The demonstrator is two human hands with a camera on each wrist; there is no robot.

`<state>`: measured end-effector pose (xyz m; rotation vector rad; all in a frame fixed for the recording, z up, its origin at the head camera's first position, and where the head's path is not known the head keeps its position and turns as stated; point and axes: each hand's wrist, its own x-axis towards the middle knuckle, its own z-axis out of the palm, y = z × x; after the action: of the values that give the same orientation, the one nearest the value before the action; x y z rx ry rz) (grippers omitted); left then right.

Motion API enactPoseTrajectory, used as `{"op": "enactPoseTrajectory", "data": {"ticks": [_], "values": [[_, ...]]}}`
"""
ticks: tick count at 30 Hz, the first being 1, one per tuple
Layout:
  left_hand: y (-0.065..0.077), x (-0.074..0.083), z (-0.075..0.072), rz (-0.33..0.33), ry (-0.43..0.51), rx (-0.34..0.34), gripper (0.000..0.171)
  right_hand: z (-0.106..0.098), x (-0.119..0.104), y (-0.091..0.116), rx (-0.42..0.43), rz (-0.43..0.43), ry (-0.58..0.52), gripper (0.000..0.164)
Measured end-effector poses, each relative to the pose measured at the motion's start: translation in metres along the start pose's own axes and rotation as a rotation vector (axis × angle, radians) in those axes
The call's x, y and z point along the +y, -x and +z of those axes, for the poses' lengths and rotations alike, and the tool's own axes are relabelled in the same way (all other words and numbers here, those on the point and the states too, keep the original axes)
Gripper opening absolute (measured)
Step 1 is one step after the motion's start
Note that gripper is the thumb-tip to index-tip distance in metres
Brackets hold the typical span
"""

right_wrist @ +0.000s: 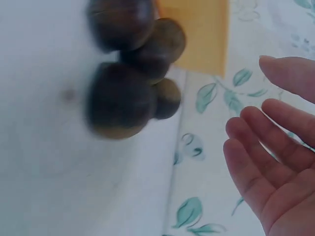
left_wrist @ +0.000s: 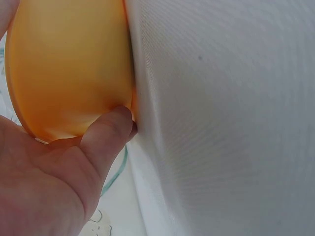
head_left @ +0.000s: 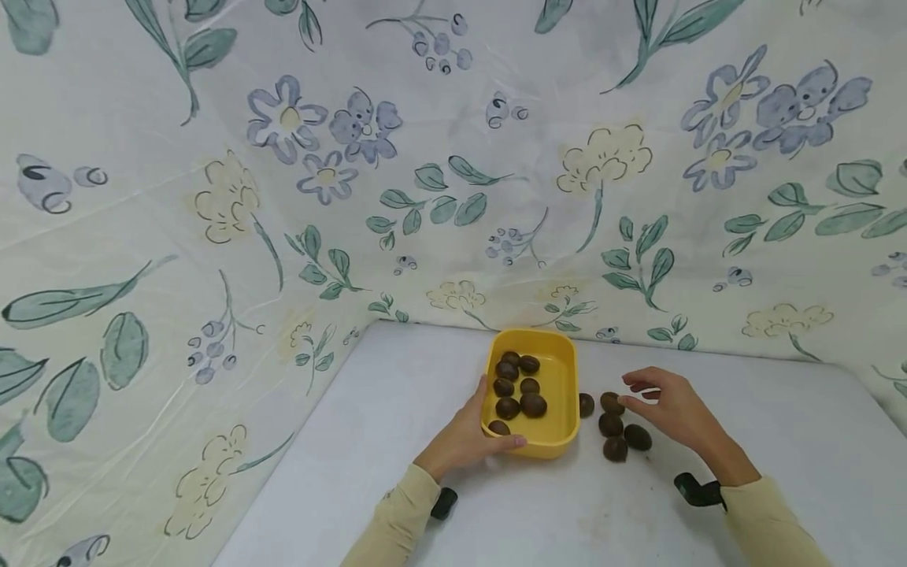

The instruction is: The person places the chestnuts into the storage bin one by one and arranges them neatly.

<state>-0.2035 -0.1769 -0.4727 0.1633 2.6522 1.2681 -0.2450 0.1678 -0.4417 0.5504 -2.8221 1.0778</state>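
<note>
My left hand (head_left: 464, 437) grips a yellow plastic container (head_left: 560, 386) at its near left corner, thumb over the rim. In the left wrist view, fingers curl against the container's wall (left_wrist: 74, 59). Several dark brown chestnuts (head_left: 534, 405) lie inside it, mostly along the left side. Right of the container, a loose group of chestnuts (head_left: 611, 425) sits on the table. Over the far end of this group hovers my right hand (head_left: 673, 405), fingertips close to one chestnut. Seen from the right wrist, the fingers (right_wrist: 241, 162) are loosely bent and apart, with nothing between them.
A white-covered table (head_left: 524, 512) carries everything. Floral-patterned cloth (head_left: 524, 213) hangs behind it and along the left side. Black wrist cameras show beside the left sleeve (head_left: 400, 508) and the right sleeve (head_left: 768, 520).
</note>
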Motion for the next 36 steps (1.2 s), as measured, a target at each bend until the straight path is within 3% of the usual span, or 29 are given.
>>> {"op": "enactPoseTrajectory", "data": {"ticks": [13, 24, 36], "values": [[-0.002, 0.001, 0.001, -0.017, 0.006, 0.0, 0.129, 0.002, 0.028, 0.026, -0.083, 0.073, -0.033, 0.046], [-0.001, 0.0, 0.001, -0.027, 0.007, 0.012, 0.13, 0.011, 0.028, 0.028, -0.169, 0.173, -0.009, 0.053], [0.0, -0.003, 0.001, -0.003, 0.001, 0.006, 0.13, 0.021, 0.027, 0.027, -0.149, 0.192, 0.04, 0.046]]}}
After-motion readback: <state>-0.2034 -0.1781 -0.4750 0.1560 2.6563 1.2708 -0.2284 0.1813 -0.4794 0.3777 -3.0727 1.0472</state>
